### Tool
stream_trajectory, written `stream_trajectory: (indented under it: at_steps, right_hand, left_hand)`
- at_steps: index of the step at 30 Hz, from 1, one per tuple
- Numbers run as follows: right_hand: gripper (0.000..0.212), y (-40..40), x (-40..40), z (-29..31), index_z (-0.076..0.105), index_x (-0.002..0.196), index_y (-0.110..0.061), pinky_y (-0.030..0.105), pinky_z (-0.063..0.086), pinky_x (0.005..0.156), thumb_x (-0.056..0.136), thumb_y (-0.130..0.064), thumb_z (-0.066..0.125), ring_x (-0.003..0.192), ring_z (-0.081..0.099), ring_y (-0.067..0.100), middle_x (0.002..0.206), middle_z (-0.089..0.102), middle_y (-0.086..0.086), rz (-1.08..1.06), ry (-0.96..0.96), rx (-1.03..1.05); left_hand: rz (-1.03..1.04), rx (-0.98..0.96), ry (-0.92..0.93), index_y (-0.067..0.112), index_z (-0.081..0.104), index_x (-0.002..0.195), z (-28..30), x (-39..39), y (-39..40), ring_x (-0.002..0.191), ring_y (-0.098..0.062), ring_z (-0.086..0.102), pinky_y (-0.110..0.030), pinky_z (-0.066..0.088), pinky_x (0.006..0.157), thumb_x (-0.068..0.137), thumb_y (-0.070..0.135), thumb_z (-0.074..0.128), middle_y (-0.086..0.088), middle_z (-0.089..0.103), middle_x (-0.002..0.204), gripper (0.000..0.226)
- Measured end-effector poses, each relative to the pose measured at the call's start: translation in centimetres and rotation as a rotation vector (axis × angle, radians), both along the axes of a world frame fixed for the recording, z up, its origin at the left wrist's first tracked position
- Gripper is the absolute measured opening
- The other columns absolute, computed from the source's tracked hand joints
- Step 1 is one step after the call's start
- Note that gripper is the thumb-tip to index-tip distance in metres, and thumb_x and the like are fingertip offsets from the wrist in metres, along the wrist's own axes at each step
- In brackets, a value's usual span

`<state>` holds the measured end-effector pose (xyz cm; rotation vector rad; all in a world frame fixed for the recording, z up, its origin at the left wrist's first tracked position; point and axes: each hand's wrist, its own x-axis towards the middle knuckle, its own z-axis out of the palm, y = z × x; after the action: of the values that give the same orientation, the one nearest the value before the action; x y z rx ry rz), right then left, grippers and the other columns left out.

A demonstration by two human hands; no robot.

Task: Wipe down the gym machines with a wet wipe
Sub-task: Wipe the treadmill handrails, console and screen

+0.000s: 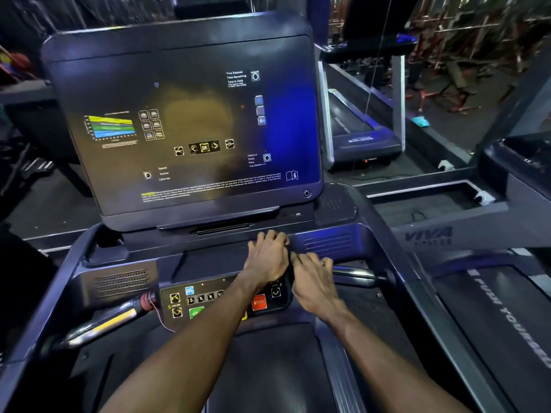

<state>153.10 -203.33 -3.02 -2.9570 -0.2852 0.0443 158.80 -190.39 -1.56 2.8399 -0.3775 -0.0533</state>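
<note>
I stand on a dark treadmill facing its large console screen [185,120], which is lit with menus and a coloured graph. Below it sits the button panel [208,299] with a red STOP key [258,303] and a green key. My left hand [268,256] lies palm down above the panel, its fingers bent close together over the ledge under the screen. My right hand [313,280] rests palm down just to its right, fingers spread on the console beside the right handlebar [357,274]. No wet wipe shows; anything under the palms is hidden.
A red safety clip and cord [149,302] hang at the left handlebar. More treadmills stand to the right [507,308] and ahead [357,129]. White crumpled bits [484,198] [445,165] and a teal item [420,122] lie on the neighbouring frames. Weight racks fill the far right.
</note>
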Motion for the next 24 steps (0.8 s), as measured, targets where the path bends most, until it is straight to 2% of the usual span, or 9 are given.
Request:
stream_trajectory:
  at_steps: [3,7,10,14,19,22,24]
  right_hand:
    - [0.036,-2.2,-0.5,-1.2,0.060,0.117,-0.025,0.046,0.034,0.088,0.086,-0.028,0.042,0.109,0.056,0.026,0.112,0.065,-0.004,-0.120,-0.073,0.016]
    - [0.044,-5.4,-0.4,-2.5,0.066,0.099,-0.026,0.047,0.031,0.092,0.085,-0.035,0.025,0.108,0.056,0.024,0.101,0.069,-0.007,-0.360,-0.087,0.073]
    - [0.046,-3.0,0.7,-2.6,0.066,0.093,-0.025,0.049,0.032,0.098,0.093,-0.040,0.023,0.107,0.056,0.021,0.099,0.068,-0.006,-0.304,-0.078,0.097]
    - [0.047,-2.8,-0.2,-3.1,0.063,0.094,-0.025,0.054,0.034,0.099,0.097,-0.045,0.021,0.105,0.058,0.022,0.097,0.065,-0.007,-0.251,-0.149,0.123]
    - [0.058,-10.0,-2.3,-4.4,0.063,0.101,-0.022,0.051,0.034,0.100,0.095,-0.055,0.017,0.106,0.055,0.025,0.105,0.065,-0.004,-0.414,-0.138,-0.028]
    - [0.060,-8.5,-1.4,-4.7,0.064,0.100,-0.018,0.053,0.032,0.104,0.096,-0.057,0.019,0.109,0.054,0.026,0.105,0.066,0.001,-0.502,-0.144,0.014]
    - [0.056,-6.0,-1.2,-4.9,0.063,0.101,-0.019,0.055,0.031,0.106,0.097,-0.056,0.021,0.109,0.054,0.026,0.105,0.065,0.001,-0.465,-0.203,0.077]
  left_hand:
    - [-0.044,0.039,-0.003,0.017,0.051,0.123,0.1,0.2,-0.1,0.113,-0.030,0.043,-0.051,0.040,0.094,0.098,0.026,0.038,-0.008,0.051,0.127,0.029]
    - [-0.120,0.074,0.019,0.015,0.053,0.124,0.3,0.7,-0.4,0.115,-0.031,0.042,-0.051,0.039,0.096,0.096,0.023,0.041,-0.009,0.049,0.127,0.032]
    - [-0.166,0.074,0.046,0.016,0.057,0.119,0.5,1.1,-1.2,0.115,-0.030,0.040,-0.050,0.037,0.095,0.094,0.020,0.044,-0.010,0.049,0.125,0.028]
    - [-0.158,0.053,0.067,0.017,0.058,0.117,0.4,1.3,-1.7,0.115,-0.031,0.041,-0.051,0.036,0.095,0.092,0.020,0.046,-0.009,0.047,0.125,0.028]
    - [-0.181,0.027,0.041,0.016,0.059,0.113,0.2,1.3,-1.3,0.111,-0.029,0.043,-0.053,0.039,0.095,0.092,0.021,0.046,-0.008,0.049,0.121,0.025]
    - [-0.171,0.026,0.023,0.015,0.061,0.110,0.1,1.3,-1.4,0.108,-0.028,0.044,-0.054,0.040,0.093,0.094,0.023,0.043,-0.008,0.049,0.118,0.025]
    - [-0.163,0.031,0.012,0.015,0.061,0.109,0.1,1.3,-1.6,0.107,-0.028,0.045,-0.053,0.040,0.092,0.094,0.024,0.042,-0.007,0.049,0.118,0.026]
